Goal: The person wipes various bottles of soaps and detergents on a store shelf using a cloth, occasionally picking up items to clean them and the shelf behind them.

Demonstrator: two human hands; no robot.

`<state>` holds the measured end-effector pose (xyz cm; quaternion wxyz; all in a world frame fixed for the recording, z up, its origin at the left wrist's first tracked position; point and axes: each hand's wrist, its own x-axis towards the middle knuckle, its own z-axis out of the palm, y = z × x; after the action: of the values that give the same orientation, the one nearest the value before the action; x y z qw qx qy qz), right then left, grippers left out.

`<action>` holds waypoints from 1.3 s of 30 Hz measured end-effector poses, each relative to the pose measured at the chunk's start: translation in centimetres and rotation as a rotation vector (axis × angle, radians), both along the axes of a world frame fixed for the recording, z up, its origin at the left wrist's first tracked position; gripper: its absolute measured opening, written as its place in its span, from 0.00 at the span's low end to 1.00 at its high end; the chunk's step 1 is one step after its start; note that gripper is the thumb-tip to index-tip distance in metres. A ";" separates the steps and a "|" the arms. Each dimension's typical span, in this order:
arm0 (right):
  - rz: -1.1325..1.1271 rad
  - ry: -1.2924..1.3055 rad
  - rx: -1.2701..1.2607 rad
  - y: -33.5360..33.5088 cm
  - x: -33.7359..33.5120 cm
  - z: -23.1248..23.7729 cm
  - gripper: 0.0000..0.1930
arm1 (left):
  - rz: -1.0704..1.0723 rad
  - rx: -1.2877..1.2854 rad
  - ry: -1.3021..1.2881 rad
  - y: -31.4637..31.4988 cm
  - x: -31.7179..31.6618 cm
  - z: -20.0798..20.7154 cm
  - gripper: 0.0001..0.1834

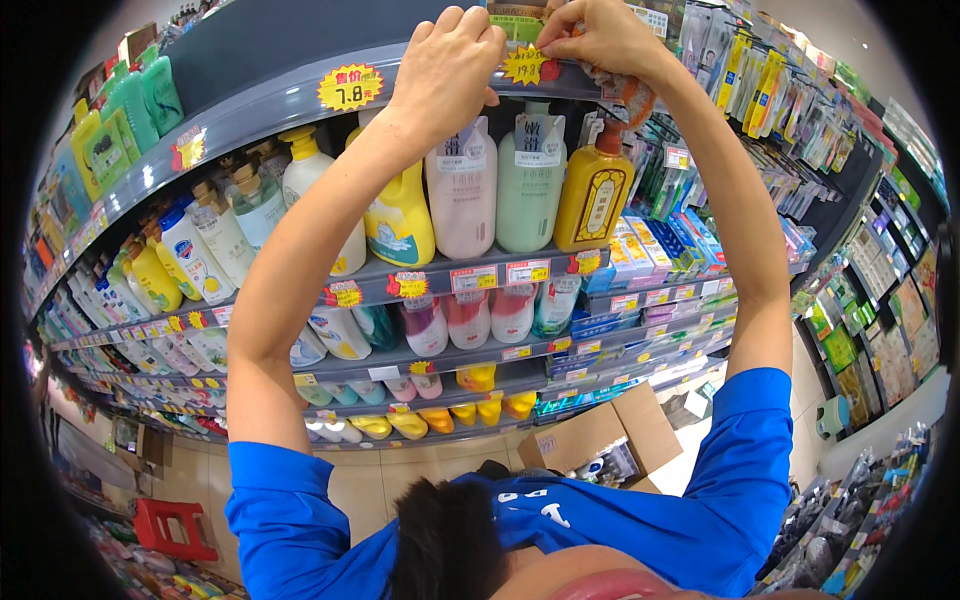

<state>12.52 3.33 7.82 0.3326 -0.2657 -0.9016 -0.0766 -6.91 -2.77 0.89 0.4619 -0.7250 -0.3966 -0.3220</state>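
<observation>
You appear to be fitting or straightening the yellow starburst price tag (522,66) on the upper shelf edge (290,105), just past twelve o'clock in the head view; your right hand (598,42), toward one o'clock, brings thumb and forefinger together at its upper right edge, though you cannot tell whether they pinch it; your left hand (448,72), just before twelve, has fingers bent close together, tips hidden; the next move likely calls for a light, level touch; the tag is jagged-edged, dark-marked, with a red patch toward four o'clock.
</observation>
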 end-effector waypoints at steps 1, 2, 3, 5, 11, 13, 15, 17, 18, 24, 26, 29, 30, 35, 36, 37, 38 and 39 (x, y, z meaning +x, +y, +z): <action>-0.021 -0.012 -0.005 -0.6 -0.1 -0.2 0.08 | -0.007 0.002 -0.002 0.0 0.0 0.0 0.23; -0.042 -0.025 -0.010 -0.8 -0.2 -0.3 0.08 | -0.014 0.003 -0.003 0.1 0.0 -0.1 0.23; -0.045 -0.034 -0.010 -0.8 -0.1 -0.3 0.08 | -0.027 0.008 -0.004 0.1 0.0 -0.1 0.23; -0.050 -0.054 -0.009 -0.6 0.1 -0.4 0.09 | -0.052 0.018 -0.005 0.2 0.1 -0.1 0.23; -0.059 -0.120 0.101 -0.8 -0.1 -0.3 0.08 | -0.026 -0.001 0.003 0.3 -0.1 0.0 0.23; -0.052 -0.120 0.127 -1.6 -0.3 -0.3 0.08 | -0.033 -0.009 0.001 0.4 -0.3 -0.1 0.23; -0.057 -0.119 0.142 -1.7 -0.4 -0.5 0.08 | -0.041 -0.007 0.002 0.6 -0.3 0.0 0.23; -0.074 -0.114 0.148 -1.3 -0.2 -0.7 0.09 | -0.052 0.007 0.009 0.8 -0.3 0.0 0.23; -0.062 -0.058 0.142 -1.4 -0.1 -0.8 0.10 | -0.059 0.000 0.010 0.9 -0.4 0.1 0.23; 0.150 0.233 0.289 -4.2 1.6 -3.4 0.10 | -0.028 0.018 -0.048 1.0 -0.7 -0.1 0.23; 0.114 0.342 0.076 -7.8 -0.3 -6.1 0.07 | 0.070 -0.012 -0.017 1.4 -1.5 -0.9 0.23; 0.287 0.359 0.015 -11.2 -0.3 -12.7 0.03 | -0.109 0.106 -0.182 -2.3 -1.2 -3.5 0.26; 0.375 0.343 -0.081 -13.1 -1.4 -14.4 0.03 | -0.126 0.109 -0.192 -4.1 -2.4 -4.4 0.26; 0.537 0.300 -0.722 -11.9 -6.0 -27.3 0.11 | -0.144 0.051 -0.261 -11.1 -8.4 -8.5 0.21; 0.544 0.330 -0.998 -12.1 -7.7 -30.7 0.13 | -0.119 0.047 -0.296 -12.4 -10.2 -9.2 0.20; 0.538 0.355 -1.268 -12.4 -9.8 -34.1 0.15 | -0.053 0.043 -0.340 -13.7 -12.3 -9.8 0.18; 0.535 0.427 -1.681 -12.1 -11.7 -37.8 0.20 | 0.028 0.020 -0.398 -15.1 -14.6 -10.3 0.16; 0.506 0.493 -2.100 -12.2 -13.7 -41.4 0.26 | 0.075 0.017 -0.454 -16.3 -17.1 -10.7 0.15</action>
<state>-1.21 -8.88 -33.61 0.1186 -0.2316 -0.4558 0.8512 -23.98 -19.07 -9.80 0.3785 -0.6148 -0.5143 -0.4628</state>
